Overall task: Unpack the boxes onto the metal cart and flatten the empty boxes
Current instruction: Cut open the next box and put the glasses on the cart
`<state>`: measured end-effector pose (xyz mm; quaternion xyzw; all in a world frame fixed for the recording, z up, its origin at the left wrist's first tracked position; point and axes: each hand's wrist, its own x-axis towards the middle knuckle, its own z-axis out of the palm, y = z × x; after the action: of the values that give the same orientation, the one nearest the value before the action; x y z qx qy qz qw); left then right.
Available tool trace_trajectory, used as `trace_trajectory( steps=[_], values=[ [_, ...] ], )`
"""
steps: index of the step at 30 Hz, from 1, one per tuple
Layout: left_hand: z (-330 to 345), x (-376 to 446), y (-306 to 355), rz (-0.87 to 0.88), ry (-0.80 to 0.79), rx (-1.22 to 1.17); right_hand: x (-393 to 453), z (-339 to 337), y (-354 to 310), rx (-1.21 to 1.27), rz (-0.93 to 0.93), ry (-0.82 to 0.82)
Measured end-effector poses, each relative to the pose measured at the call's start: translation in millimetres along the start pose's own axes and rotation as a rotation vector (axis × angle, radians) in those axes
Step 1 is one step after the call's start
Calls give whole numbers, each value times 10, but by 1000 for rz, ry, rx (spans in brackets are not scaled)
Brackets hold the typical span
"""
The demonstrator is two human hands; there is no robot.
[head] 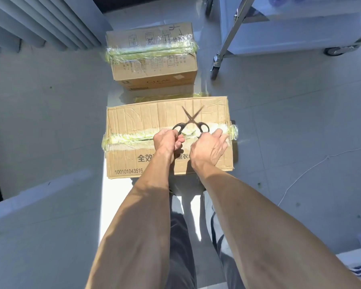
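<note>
**Head view: scissors opened over the taped box**

Left hand [168,140] and right hand [209,148] each gripped one handle of the scissors [191,123], blades spread apart, above the near box [133,155] on the floor. A second box [152,57] stood behind, the metal cart [227,44] beside.

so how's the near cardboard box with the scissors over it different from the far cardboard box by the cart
The near brown cardboard box looks larger, its top creased and worn; the far brown cardboard box looks smaller, with printed symbols on top. Black-handled scissors are held open over the near box by the left hand and right hand; nothing touches the far box. Both are sealed with yellowish tape along the top seam.
</note>
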<state>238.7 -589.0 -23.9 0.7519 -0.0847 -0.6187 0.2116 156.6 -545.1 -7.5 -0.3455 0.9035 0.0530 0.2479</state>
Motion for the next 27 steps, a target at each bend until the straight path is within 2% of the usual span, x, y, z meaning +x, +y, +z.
trace_trajectory(
  steps=[2, 7, 9, 12, 15, 20, 25, 27],
  values=[
    [-28, 5, -59, 1, -7, -30, -24, 34, -6, 65, -30, -53],
    [-120, 42, -196, -9, 48, 44, -71, 69, -8, 125, -136, 112],
    [-162, 80, -250, -16, 76, 85, -35, 84, -10, 130, -155, 66],
    [-188, 128, -313, -6, 90, 115, -14, 108, -33, 136, -136, -27],
    [-174, 120, -332, 26, 75, 103, -57, 138, -63, 124, -161, 15],
    [-148, 83, -300, 122, 110, 222, -133, 129, -190, 233, -138, 126],
    [-191, 66, -289, 178, 98, 262, -159, 215, -246, 227, -77, 27],
    [-196, 47, -274, 186, 87, 238, -184, 226, -243, 221, -90, 40]
  ],
)
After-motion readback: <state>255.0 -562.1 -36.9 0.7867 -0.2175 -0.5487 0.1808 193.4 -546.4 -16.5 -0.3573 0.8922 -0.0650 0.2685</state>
